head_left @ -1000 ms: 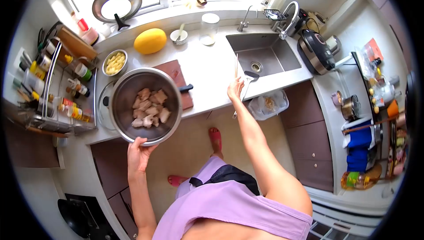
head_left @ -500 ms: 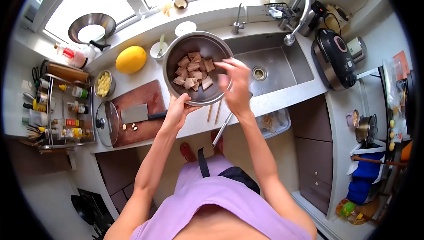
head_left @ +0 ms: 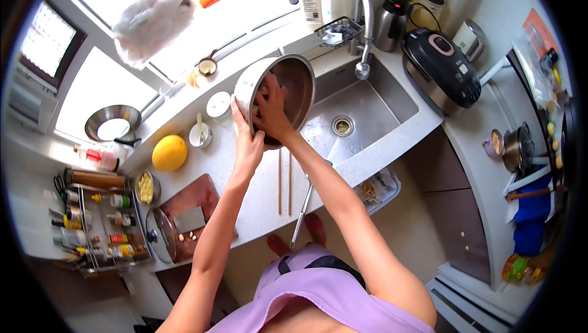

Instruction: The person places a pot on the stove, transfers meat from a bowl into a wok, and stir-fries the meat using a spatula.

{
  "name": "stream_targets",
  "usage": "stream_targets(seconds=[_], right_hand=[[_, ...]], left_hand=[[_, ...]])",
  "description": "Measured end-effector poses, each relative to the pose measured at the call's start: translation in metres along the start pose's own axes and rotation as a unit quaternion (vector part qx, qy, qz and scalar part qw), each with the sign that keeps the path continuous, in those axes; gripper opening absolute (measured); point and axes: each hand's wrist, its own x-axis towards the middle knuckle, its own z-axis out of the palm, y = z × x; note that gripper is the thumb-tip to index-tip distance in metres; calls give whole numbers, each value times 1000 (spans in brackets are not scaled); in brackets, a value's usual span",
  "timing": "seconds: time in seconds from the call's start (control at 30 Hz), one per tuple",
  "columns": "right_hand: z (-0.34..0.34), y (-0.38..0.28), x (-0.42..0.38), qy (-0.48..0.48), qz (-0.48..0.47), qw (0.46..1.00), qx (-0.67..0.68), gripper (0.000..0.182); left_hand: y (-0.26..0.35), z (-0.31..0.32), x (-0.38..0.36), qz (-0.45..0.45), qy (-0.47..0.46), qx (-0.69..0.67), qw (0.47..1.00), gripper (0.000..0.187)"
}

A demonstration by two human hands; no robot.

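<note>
My left hand (head_left: 246, 147) grips the near left side of a metal bowl (head_left: 300, 91), its thumb at the rim. The bowl is tipped with its mouth toward the sink (head_left: 392, 106) on the right. Inside it, my right hand (head_left: 274, 112) lies with fingers stretched out and apart against the inner wall. The meat chunks seen earlier are almost wholly hidden behind that hand. Just below the bowl, a pair of wooden chopsticks (head_left: 280, 186) and a metal-handled utensil (head_left: 301, 210) extend over the counter, the utensil past its front edge.
On the left are a cutting board (head_left: 211, 195) with a cleaver (head_left: 190, 220), a glass lid (head_left: 161, 235), a bowl of yellow pieces (head_left: 146, 188), a yellow melon (head_left: 169, 153) and a bottle rack (head_left: 113, 229). A faucet (head_left: 365, 33) and rice cooker (head_left: 441, 70) stand right.
The bowl has gone from nearly level to tipped rightward. My right hand has moved from the rim into the bowl, covering the meat chunks. My view has shifted.
</note>
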Motion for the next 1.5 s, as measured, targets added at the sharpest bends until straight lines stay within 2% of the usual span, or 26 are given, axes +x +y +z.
stream_targets(seconds=[0.07, 0.1, 0.2, 0.3, 0.4, 0.43, 0.47, 0.53, 0.57, 0.63, 0.77, 0.8, 0.87, 0.97, 1.0, 1.07, 1.1, 1.17, 1.2, 1.23, 1.3, 1.33, 1.37, 1.4, 1.47, 1.5], right_hand=[[8, 14, 15, -5, 34, 999, 34, 60], [22, 26, 21, 34, 49, 992, 110, 62], [26, 35, 34, 36, 134, 896, 422, 59], [15, 44, 43, -36, 79, 913, 399, 55], [-18, 30, 53, 0, 102, 830, 549, 52], [-19, 32, 53, 4, 102, 831, 547, 52], [-22, 33, 54, -1, 129, 727, 674, 52], [-27, 33, 56, -4, 149, 604, 783, 52], [-29, 32, 57, 21, 159, 719, 676, 47], [-34, 33, 58, 48, 166, 815, 553, 43], [-45, 41, 55, -36, 113, 824, 553, 53], [-42, 42, 56, -52, 110, 898, 422, 53], [-35, 42, 56, -67, 105, 951, 282, 53], [-34, 38, 60, 138, -8, 941, 310, 42], [-45, 37, 63, 25, 42, 974, 223, 47], [-58, 26, 70, -90, 89, 983, 129, 52], [-63, 17, 74, -21, 196, 853, 483, 51], [-22, 50, 68, 39, 92, 928, 360, 47], [2, 69, 64, 36, 92, 928, 358, 47], [8, 70, 66, 49, 123, 873, 470, 54], [-2, 64, 57, 68, 134, 868, 472, 62], [-12, 55, 53, 77, 140, 866, 474, 65], [-22, 45, 46, 34, 69, 972, 224, 64], [-29, 36, 37, -16, -12, 999, -41, 62], [-36, 26, 29, -176, -8, 982, -67, 64], [-48, 11, 31, -257, -20, 956, -139, 68]], left_hand=[[20, 9, 8, 65, 30, 170, 983, 89], [33, 15, 10, 73, 23, 155, 985, 91], [50, 26, 20, 89, 1, 207, 974, 89], [61, 37, 27, 102, -5, 216, 971, 88], [70, 47, 31, 137, 4, 250, 959, 88], [72, 50, 32, 142, 0, 250, 958, 88], [74, 52, 33, 147, -3, 251, 957, 88], [78, 56, 34, 143, -11, 258, 955, 88], [80, 58, 35, 142, -14, 263, 954, 88], [85, 61, 35, 142, -20, 276, 951, 89], [88, 65, 37, 148, -18, 304, 941, 90], [90, 65, 37, 149, -18, 303, 941, 90], [94, 65, 37, 96, -37, 299, 949, 91], [94, 64, 37, 114, -29, 293, 949, 90], [92, 64, 39, 113, -29, 292, 949, 90], [82, 61, 43, 144, -18, 269, 952, 90], [76, 59, 45, 144, -17, 268, 953, 90], [62, 58, 48, 196, 17, 277, 940, 84], [57, 58, 47, 195, 19, 275, 941, 84], [51, 57, 46, 198, 30, 282, 938, 85], [37, 52, 46, 193, 46, 287, 937, 85], [28, 46, 48, 150, 23, 184, 971, 86], [19, 39, 46, 102, 1, 77, 992, 87], [35, 37, 33, -23, -6, -73, 997, 80], [16, 21, 25, -106, -23, -225, 968, 68], [7, 12, 19, -141, -35, -253, 956, 52]])
